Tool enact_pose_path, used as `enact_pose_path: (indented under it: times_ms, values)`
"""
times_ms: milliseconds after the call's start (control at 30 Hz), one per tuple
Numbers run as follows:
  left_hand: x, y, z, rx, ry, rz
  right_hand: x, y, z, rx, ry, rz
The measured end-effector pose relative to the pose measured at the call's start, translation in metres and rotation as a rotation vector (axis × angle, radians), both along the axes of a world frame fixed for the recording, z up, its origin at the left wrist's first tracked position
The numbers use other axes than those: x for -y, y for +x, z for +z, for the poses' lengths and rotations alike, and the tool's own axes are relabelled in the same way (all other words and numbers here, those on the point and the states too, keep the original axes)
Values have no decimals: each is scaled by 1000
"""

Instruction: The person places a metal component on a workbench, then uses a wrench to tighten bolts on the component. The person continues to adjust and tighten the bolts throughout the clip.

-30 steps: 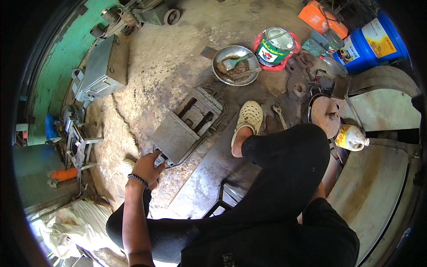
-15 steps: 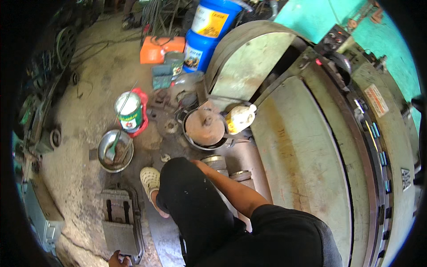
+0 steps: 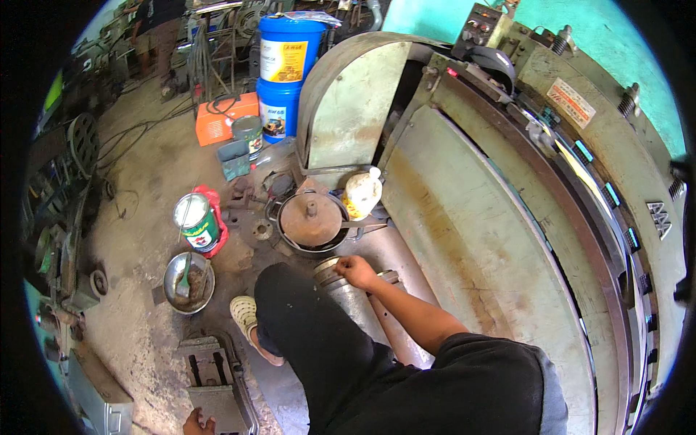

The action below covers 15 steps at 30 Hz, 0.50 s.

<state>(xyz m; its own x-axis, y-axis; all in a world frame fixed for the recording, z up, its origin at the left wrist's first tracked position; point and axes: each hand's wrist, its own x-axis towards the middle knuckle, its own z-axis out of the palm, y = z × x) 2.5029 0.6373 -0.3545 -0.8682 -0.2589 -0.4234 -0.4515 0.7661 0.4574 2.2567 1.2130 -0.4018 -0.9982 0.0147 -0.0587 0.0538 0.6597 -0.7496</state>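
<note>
My right hand (image 3: 355,272) hovers at the ringed end of a metal cylinder (image 3: 348,296), its fingers curled together; whatever they hold, if anything, is hidden. A second metal end (image 3: 392,278) shows partly behind my wrist. At the lower left, my left hand (image 3: 199,423) is by the edge of a grey machine vise (image 3: 216,395), with thumb and fingers apart and the rest cut off by the frame. Just ahead of my right hand stands a dark pan (image 3: 317,251) with a round rusty metal disc (image 3: 312,218) in it.
A steel bowl (image 3: 174,274) holds a green-handled brush (image 3: 184,283). Beyond it stands a green-and-white can (image 3: 196,221). A white-and-yellow jug (image 3: 362,193) sits against the large green machine (image 3: 464,225). Stacked blue buckets (image 3: 279,109) and an orange box (image 3: 221,119) are farther off.
My right hand has come up from behind my knee and now shows over the cylinder's end. The view has shifted, while my left hand stays by the vise.
</note>
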Motion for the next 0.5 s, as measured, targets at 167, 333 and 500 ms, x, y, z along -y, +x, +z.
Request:
enact_pose_path:
  times_ms: [167,333,500]
  values:
    - [-8,7,12,36,-71,-63,13,-38,2,87,-282,125]
    - [-18,24,52,-67,-4,18,127,-145,94,-78,-319,527]
    - [-7,36,80,-54,0,181,330,-185,96,-102,264,958]
